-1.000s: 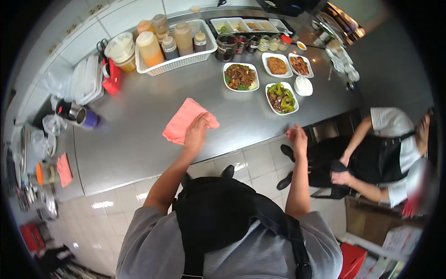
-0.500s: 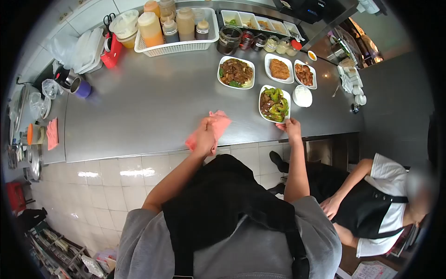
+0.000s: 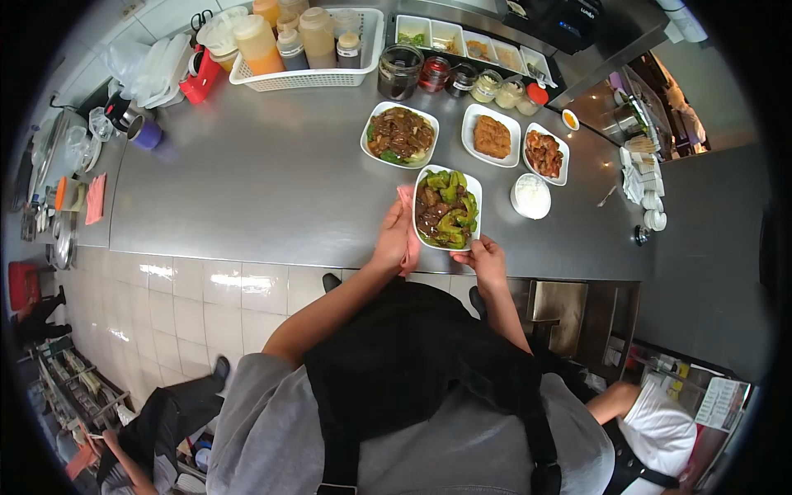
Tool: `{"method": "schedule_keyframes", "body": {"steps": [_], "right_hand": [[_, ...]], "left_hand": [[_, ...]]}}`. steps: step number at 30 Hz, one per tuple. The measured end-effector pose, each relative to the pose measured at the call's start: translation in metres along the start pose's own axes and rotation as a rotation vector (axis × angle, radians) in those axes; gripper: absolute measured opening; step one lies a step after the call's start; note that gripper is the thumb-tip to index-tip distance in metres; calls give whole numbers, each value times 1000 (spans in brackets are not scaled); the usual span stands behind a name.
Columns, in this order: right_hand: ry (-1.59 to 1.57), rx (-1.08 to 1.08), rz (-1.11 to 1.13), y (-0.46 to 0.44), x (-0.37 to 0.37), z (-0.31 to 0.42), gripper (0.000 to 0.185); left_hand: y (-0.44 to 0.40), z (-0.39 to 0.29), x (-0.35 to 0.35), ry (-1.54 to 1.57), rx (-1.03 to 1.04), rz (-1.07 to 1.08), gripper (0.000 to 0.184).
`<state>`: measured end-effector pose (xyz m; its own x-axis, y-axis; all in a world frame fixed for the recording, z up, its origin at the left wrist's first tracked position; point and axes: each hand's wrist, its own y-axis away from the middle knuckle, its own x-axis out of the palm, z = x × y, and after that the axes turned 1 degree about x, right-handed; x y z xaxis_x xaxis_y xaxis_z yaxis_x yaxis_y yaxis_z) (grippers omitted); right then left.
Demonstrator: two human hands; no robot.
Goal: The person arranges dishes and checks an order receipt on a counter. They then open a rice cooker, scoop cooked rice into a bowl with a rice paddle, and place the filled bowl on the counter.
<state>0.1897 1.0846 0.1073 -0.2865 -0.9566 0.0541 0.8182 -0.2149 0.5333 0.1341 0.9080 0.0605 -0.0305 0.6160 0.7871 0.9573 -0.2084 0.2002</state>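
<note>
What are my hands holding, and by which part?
The right hand grips the green pepper dish by its near right corner; the left hand holds a pink cloth at its left side.

Both forearms reach forward and angle inward, left hand (image 3: 396, 235) upright with fingers extended, right hand (image 3: 485, 257) with fingers curled

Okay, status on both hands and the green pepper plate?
Left hand holds pink cloth against plate. Right hand grips near corner. Sauced meat dish close beyond.
</note>
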Motion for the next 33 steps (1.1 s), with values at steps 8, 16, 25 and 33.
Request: {"method": "schedule_keyframes", "body": {"steps": [8, 16, 25, 33], "right_hand": [[18, -102, -15, -15, -12, 9, 30], [-70, -65, -24, -21, -17, 9, 28], [-53, -72, -29, -29, -34, 1, 26], [-7, -125, -34, -37, -35, -1, 26]], "left_hand": [[27, -1, 23, -358, 111, -173, 39], [43, -4, 31, -734, 225, -67, 35], [57, 3, 18, -560, 23, -31, 28], [43, -11, 23, -511, -35, -270, 26]]}}
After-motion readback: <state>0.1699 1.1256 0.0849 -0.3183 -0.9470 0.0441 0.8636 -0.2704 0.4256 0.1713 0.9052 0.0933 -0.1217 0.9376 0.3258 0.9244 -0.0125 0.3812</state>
